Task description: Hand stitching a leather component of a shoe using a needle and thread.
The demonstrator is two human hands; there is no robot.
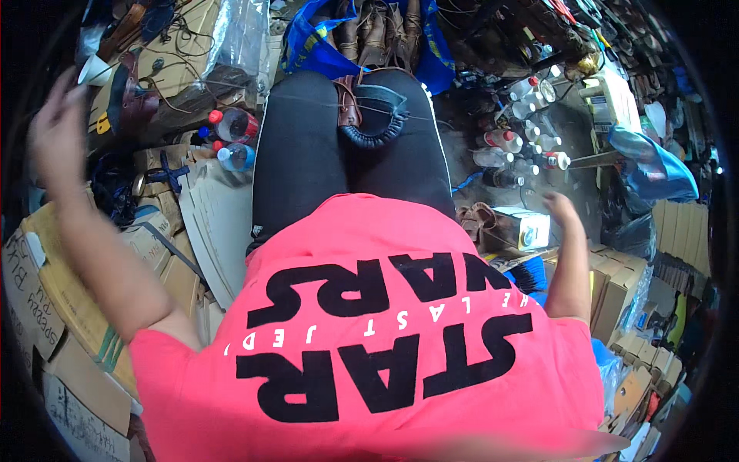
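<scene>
In the head view, the person sits with black-trousered legs running up the middle of the frame, and a shoe upper [373, 114] of brown leather with a padded black collar lies across the knees at upper centre, held by neither hand. A thin thread [308, 98] seems to run taut from it toward the left, though where it ends is too fine to tell. The left hand [55, 131] is raised high at the upper left edge, blurred, its fingers loosely spread and closed on nothing I can make out. The right hand [560, 208] hangs at middle right with fingers apart and empty, just above a small carton [523, 228] and near a cluster of glue and solvent bottles [531, 131] on the floor. The likeliest trouble is the unheld piece sliding off the lap if the thread is tugged hard, since only the knees steady it. A wide sweep of the right arm could also knock over the bottles. On the left, the raised arm passes close to stacked cardboard boxes [69, 308] and two capped drink bottles [235, 138], which could topple.
</scene>
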